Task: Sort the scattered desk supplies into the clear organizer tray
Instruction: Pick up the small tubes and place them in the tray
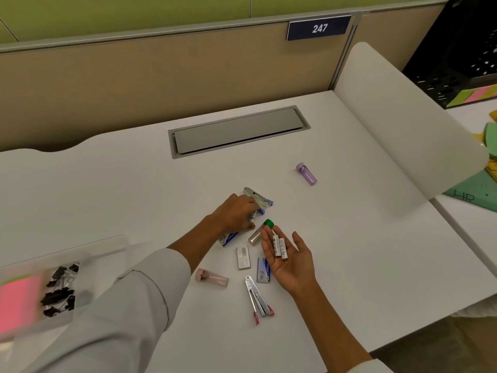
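My right hand (pixel 289 258) lies palm up over the desk with two white batteries (pixel 280 246) resting on its fingers. My left hand (pixel 238 214) reaches over a small item beside the blue-tipped stapler (pixel 256 197); its grip is hidden. Scattered between them are a silver tube with a green cap (pixel 259 232), a blue-labelled pack (pixel 228 238), a grey staple box (pixel 243 257), a blue staple box (pixel 263 270), a pink clear tube (pixel 212 277) and a pink-tipped stapler (pixel 256 298). A purple tube (pixel 307 174) lies apart. The clear organizer tray (pixel 88 254) holds black binder clips (pixel 60 290) and pink sticky notes (pixel 16 302).
A grey cable hatch (pixel 238 130) is set into the desk behind the supplies. A white curved divider (pixel 403 125) borders the right side, with green paper (pixel 473 192) and a black mesh holder (pixel 462 55) beyond it. The desk's front edge runs at lower right.
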`<control>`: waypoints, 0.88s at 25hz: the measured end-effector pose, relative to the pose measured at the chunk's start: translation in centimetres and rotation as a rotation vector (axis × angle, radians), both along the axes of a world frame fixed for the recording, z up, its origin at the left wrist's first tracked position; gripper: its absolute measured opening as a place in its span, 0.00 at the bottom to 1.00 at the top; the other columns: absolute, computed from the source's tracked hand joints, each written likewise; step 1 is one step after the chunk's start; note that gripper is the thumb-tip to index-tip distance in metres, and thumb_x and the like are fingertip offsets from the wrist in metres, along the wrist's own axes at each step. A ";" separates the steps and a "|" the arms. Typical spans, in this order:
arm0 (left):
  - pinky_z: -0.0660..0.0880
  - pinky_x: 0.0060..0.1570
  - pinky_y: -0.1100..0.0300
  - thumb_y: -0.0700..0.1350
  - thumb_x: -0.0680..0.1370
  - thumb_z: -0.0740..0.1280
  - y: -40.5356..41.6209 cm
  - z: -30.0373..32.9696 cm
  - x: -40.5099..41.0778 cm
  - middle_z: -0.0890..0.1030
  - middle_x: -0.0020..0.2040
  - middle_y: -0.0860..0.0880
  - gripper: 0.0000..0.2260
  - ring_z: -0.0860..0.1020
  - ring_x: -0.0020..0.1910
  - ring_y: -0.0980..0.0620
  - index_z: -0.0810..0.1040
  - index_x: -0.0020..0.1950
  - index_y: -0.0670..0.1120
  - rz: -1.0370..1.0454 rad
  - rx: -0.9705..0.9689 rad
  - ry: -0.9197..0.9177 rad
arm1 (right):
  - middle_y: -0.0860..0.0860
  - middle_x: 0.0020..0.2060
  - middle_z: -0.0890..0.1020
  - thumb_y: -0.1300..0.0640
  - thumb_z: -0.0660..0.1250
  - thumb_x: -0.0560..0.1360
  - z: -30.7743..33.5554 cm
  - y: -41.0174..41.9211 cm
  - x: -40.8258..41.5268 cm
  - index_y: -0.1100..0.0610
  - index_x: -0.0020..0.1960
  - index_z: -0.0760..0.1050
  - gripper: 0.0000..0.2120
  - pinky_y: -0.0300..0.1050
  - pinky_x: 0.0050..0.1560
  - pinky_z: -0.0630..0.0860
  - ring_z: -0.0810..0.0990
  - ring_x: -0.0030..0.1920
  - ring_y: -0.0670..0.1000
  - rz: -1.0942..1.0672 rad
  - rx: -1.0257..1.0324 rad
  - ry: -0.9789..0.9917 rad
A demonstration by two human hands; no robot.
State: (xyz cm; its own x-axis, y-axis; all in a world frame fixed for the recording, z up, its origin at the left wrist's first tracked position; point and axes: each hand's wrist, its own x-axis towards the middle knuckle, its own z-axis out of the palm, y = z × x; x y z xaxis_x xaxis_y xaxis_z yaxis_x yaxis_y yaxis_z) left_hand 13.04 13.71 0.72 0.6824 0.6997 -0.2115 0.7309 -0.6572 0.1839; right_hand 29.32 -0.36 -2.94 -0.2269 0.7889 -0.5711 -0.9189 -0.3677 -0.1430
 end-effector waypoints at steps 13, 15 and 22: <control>0.73 0.62 0.54 0.45 0.72 0.75 1.3 0.7 0.3 0.76 0.66 0.47 0.25 0.73 0.63 0.48 0.74 0.68 0.47 -0.017 -0.150 0.102 | 0.63 0.67 0.77 0.47 0.65 0.75 -0.6 0.2 0.8 0.64 0.66 0.77 0.26 0.55 0.58 0.81 0.79 0.65 0.61 0.044 0.018 0.062; 0.74 0.60 0.55 0.47 0.73 0.74 1.2 0.6 0.2 0.77 0.64 0.46 0.24 0.75 0.61 0.48 0.74 0.67 0.48 -0.009 -0.135 0.080 | 0.63 0.67 0.77 0.47 0.65 0.75 -0.6 0.2 0.8 0.65 0.66 0.77 0.27 0.56 0.58 0.81 0.79 0.65 0.61 0.043 0.025 0.078; 0.79 0.52 0.56 0.56 0.67 0.77 0.2 2.5 -0.4 0.83 0.53 0.49 0.28 0.80 0.49 0.52 0.75 0.62 0.48 0.112 -0.116 -0.147 | 0.64 0.66 0.78 0.45 0.63 0.77 -0.1 0.0 0.8 0.66 0.66 0.77 0.27 0.56 0.59 0.80 0.81 0.63 0.62 0.029 0.021 0.095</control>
State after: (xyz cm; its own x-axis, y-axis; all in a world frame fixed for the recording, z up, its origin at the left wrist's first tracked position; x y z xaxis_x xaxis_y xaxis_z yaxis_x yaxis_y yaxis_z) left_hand 12.64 13.88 3.18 0.6312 0.7497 -0.1987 0.7578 -0.5415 0.3639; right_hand 30.10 -0.34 -3.01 -0.3022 0.7927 -0.5294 -0.9175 -0.3926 -0.0641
